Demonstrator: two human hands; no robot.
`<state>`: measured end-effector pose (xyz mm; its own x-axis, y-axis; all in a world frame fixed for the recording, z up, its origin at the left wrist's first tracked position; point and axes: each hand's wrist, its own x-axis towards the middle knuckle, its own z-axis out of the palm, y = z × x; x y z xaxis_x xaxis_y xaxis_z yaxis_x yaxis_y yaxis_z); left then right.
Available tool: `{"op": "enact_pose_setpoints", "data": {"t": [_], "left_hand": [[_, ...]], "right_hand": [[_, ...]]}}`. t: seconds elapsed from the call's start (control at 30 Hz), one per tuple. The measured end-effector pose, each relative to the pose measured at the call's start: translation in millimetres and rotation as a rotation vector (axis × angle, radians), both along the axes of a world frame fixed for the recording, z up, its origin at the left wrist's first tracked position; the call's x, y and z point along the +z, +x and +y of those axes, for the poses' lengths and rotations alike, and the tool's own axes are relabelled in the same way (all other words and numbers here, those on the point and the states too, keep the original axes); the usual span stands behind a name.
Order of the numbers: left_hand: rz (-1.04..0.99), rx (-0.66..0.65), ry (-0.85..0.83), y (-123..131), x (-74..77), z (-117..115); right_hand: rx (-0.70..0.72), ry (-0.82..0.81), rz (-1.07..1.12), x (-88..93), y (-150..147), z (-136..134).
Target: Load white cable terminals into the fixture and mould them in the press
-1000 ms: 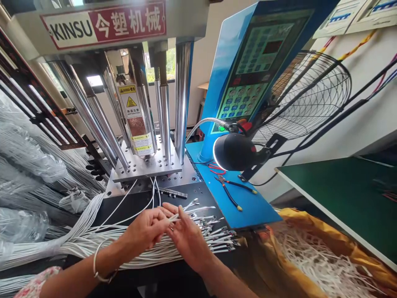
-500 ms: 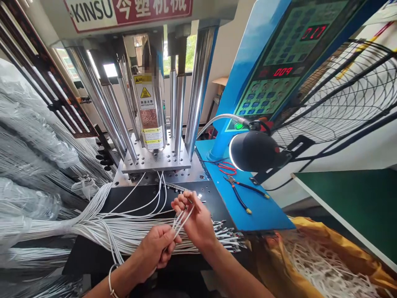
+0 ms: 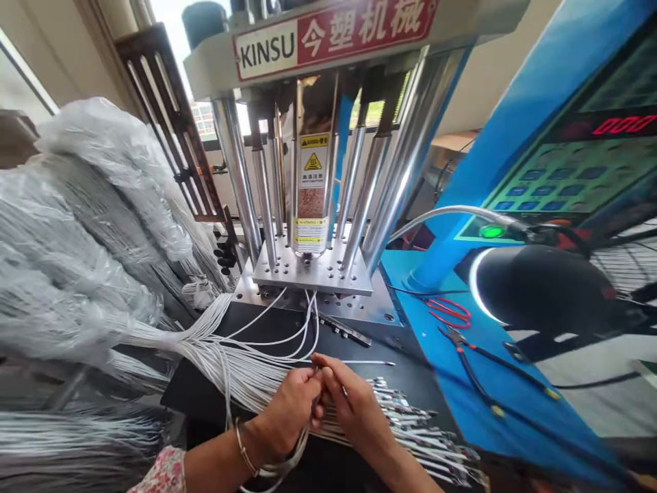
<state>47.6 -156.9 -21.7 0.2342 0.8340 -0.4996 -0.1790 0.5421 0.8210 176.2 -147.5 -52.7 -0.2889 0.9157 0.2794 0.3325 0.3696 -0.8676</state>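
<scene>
My left hand [image 3: 287,411] and my right hand [image 3: 354,404] meet fingertip to fingertip low in the middle of the head view. Both pinch the same few thin white wires [image 3: 308,438], which loop down under my left wrist. The hands hover over a flat bundle of white wires with metal terminals [image 3: 410,418] lying on a black work surface [image 3: 205,390]. Several wires run up under the steel plate [image 3: 313,270] of the KINSU press [image 3: 333,34]. A bracelet sits on my left wrist.
Bagged wire bundles [image 3: 87,239] pile up at the left. A blue ledge [image 3: 462,370] at the right carries red scissors [image 3: 449,311] and pliers [image 3: 477,363]. A black lamp [image 3: 538,287] and the blue control panel [image 3: 564,171] stand right. A small black bar [image 3: 343,331] lies near the press.
The view swung left and closer to the press. My right hand came down from its raised pinch to meet the left hand, and the wires now hang in a loop below.
</scene>
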Motion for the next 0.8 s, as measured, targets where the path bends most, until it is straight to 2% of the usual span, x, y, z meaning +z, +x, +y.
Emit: {"op": "enact_pose_setpoints", "data": {"t": [0.07,0.13,0.2,0.27,0.37,0.47,0.67,0.73,0.8], "left_hand": [[0.064,0.024,0.052,0.2,-2.5,-1.4],[0.118,0.02,0.104,-0.6,-3.3,-3.1],[0.148,0.013,0.134,-2.6,-2.8,-4.3],[0.164,0.022,0.127,-5.4,-1.5,-4.6],[0.165,0.063,0.097,-10.3,0.4,-3.1],[0.133,0.086,0.093,-14.7,0.7,-0.1],[0.094,0.077,0.135,-15.6,-5.0,6.2],[0.141,0.056,0.17,-12.6,-8.2,8.4],[0.198,0.037,0.224,-8.7,-11.9,10.7]], "right_hand": [[0.013,0.123,-0.053,-9.5,1.7,0.8],[0.024,0.215,-0.105,-16.6,9.7,14.0],[-0.054,0.327,-0.212,-21.4,22.9,37.7],[-0.168,0.452,-0.408,-23.6,37.6,63.2],[-0.139,0.464,-0.607,-18.4,52.4,85.8],[-0.065,0.302,-0.706,-3.0,53.4,88.5],[-0.076,-0.019,-0.732,24.6,56.1,75.9],[-0.027,-0.256,-0.525,30.2,57.0,62.6],[0.071,-0.596,-0.101,34.0,53.1,46.6]]}}
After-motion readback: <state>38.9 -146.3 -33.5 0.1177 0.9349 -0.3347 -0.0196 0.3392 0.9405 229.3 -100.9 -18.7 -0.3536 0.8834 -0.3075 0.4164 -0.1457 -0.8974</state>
